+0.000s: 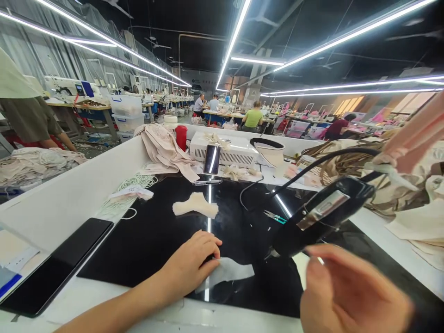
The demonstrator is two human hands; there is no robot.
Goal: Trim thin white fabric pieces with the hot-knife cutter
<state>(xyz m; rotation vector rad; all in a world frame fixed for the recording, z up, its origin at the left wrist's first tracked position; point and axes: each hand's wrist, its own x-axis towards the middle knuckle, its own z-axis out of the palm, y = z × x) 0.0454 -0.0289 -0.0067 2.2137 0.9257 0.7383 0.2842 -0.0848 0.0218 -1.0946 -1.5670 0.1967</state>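
My left hand rests low on the glossy black board. Its fingers are curled and the thumb pinches the edge of a thin grey-white fabric piece. At the lower right, my right hand is smeared by motion, with the fingers bent; whether it grips anything is unclear. Just beyond it, a black hand-held power tool with a pointed metal tip slants down toward the board. A cream piece shows partly behind my right hand. Farther up the board lies a cream, three-armed fabric piece.
Teal-handled thread snips lie left of the tool, whose cable arches overhead. Phones, a pen, a white vented box, a red container and fabric piles surround the board. Other people work behind.
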